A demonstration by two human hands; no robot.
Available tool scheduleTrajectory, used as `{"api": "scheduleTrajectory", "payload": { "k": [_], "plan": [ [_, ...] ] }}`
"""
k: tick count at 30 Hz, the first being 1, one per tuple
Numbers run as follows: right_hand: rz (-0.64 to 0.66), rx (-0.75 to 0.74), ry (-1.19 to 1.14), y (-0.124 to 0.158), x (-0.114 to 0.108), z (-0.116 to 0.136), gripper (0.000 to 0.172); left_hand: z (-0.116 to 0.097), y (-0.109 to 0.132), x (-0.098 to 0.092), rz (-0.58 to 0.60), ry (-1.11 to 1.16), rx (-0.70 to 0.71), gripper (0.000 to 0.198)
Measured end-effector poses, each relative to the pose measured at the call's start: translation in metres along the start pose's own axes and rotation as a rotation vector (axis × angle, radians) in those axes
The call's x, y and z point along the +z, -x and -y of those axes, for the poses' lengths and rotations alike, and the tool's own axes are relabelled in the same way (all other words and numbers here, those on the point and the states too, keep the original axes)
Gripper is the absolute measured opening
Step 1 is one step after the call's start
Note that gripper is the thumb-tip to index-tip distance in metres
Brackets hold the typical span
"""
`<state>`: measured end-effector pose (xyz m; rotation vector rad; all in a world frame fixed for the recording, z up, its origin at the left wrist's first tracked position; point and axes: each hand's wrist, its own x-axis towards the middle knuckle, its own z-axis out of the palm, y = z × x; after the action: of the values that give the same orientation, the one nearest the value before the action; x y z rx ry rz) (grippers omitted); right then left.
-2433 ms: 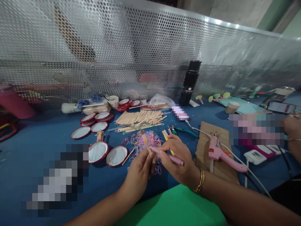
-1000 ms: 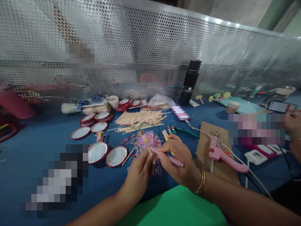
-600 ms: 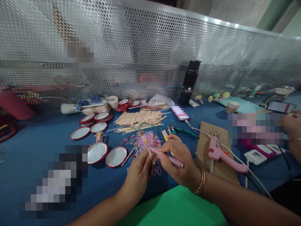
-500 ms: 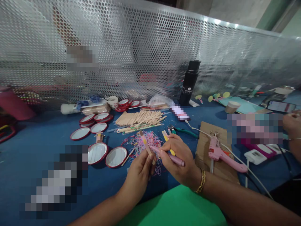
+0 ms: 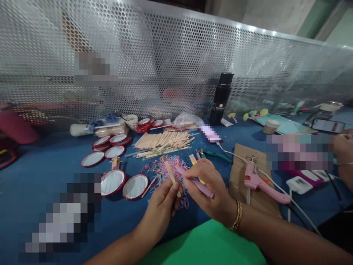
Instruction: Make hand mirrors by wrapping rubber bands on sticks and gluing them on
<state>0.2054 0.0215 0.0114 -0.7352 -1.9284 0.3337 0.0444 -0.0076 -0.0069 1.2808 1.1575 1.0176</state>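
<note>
My left hand [image 5: 162, 206] is closed around a wooden craft stick [image 5: 168, 172] that carries yellow and pink markings and points up and away. My right hand [image 5: 208, 189] grips a pink pen-like tool [image 5: 200, 185] and a yellow stick [image 5: 193, 162], with the pink tool's tip against the wooden stick. Both hands hover just above a heap of thin coloured rubber bands [image 5: 162, 169] on the blue table [image 5: 49, 165].
Small round red-rimmed mirrors [image 5: 113, 182] lie at the left, a pile of plain wooden sticks [image 5: 164, 140] behind. A pink glue gun [image 5: 257, 180] rests on cardboard at the right, green pliers [image 5: 215, 155] nearby, a black bottle [image 5: 220, 98] by the perforated metal screen. Another person's hand [image 5: 343, 147] shows at the far right.
My hands hold the same grip and have barely moved. The view has shifted slightly, and the other person's hand at the right has moved a little.
</note>
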Motion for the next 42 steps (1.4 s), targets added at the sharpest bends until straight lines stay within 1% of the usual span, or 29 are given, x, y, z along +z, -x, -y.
{"api": "scheduleTrajectory", "payload": {
  "k": [2, 6, 13, 18, 22, 26, 29, 34, 39, 42],
  "plan": [
    [0.027, -0.03, -0.004, -0.001, 0.0, 0.0, 0.013, 0.001, 0.0, 0.0, 0.007, 0.016, 0.006, 0.035],
    [0.033, -0.054, -0.005, 0.0, 0.002, 0.001, 0.02, 0.001, 0.0, 0.0, 0.012, 0.021, 0.036, 0.033],
    [-0.035, -0.034, 0.009, 0.004, 0.005, 0.001, 0.013, -0.001, -0.002, 0.002, 0.01, 0.023, 0.04, 0.035],
    [-0.049, -0.025, -0.003, 0.004, 0.008, -0.001, 0.012, -0.002, -0.002, 0.0, 0.012, 0.012, 0.042, 0.037],
    [0.035, -0.013, -0.027, 0.0, 0.005, 0.005, 0.015, -0.001, -0.002, -0.002, 0.025, 0.011, 0.044, 0.038],
    [0.156, 0.055, -0.064, -0.008, -0.005, 0.017, 0.021, -0.002, -0.002, -0.002, 0.008, 0.009, 0.061, 0.04],
    [0.187, 0.073, -0.069, -0.015, -0.012, 0.024, 0.021, -0.005, -0.002, -0.003, 0.001, -0.023, 0.078, 0.042],
    [0.114, -0.007, -0.067, -0.026, -0.012, 0.022, 0.009, -0.008, -0.003, -0.002, -0.033, -0.055, 0.094, 0.044],
    [0.055, -0.102, 0.008, -0.02, -0.002, 0.012, 0.012, -0.007, -0.002, -0.002, -0.021, -0.021, 0.067, 0.042],
    [0.03, -0.116, 0.002, -0.01, 0.001, 0.008, 0.016, -0.008, -0.001, -0.002, -0.037, -0.011, 0.047, 0.042]
  ]
}}
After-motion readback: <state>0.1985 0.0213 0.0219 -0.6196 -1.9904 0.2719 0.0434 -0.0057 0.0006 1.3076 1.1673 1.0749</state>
